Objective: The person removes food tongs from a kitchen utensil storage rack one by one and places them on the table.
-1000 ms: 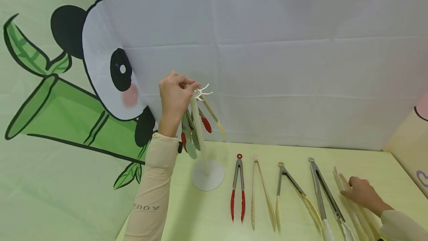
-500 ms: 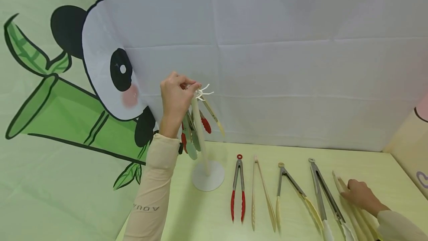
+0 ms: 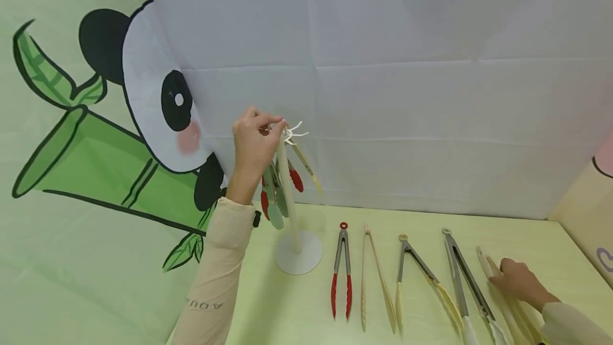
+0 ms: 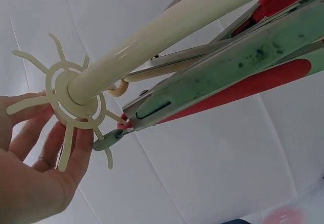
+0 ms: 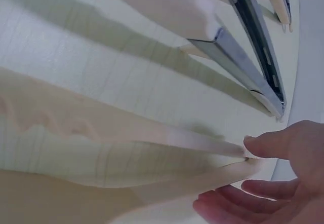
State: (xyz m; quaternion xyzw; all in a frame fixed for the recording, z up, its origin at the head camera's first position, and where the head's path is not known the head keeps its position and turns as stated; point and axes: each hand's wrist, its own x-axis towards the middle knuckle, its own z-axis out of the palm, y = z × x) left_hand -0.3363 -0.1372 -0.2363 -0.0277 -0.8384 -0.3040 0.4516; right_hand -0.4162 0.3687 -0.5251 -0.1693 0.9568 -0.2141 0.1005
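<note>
My left hand [image 3: 254,145] is at the top of a cream stand [image 3: 287,190], its fingers curled at the ring of hooks [image 4: 76,89]. A green-handled pair of tongs [image 4: 223,67] hangs by its loop close to those fingertips. Other tongs with red, green and yellow tips hang from the stand too. At the right of the table my right hand [image 3: 517,281] pinches a pair of beige tongs [image 5: 152,130] near the joined end, thumb on one arm and fingers against the other. The tongs still lie low over the table; their tips are partly out of the head view.
On the pale table [image 3: 335,334] lie, left to right, red-tipped tongs [image 3: 341,270], thin pinkish tongs [image 3: 378,281], yellow-tipped tongs [image 3: 426,276] and white-tipped tongs [image 3: 466,276]. The stand's round base [image 3: 299,257] is at the left. A white cloth wall [image 3: 431,121] rises behind.
The right hand and the beige tongs have shifted slightly toward the front edge. My left hand stays at the stand's top, and the head view has moved a little.
</note>
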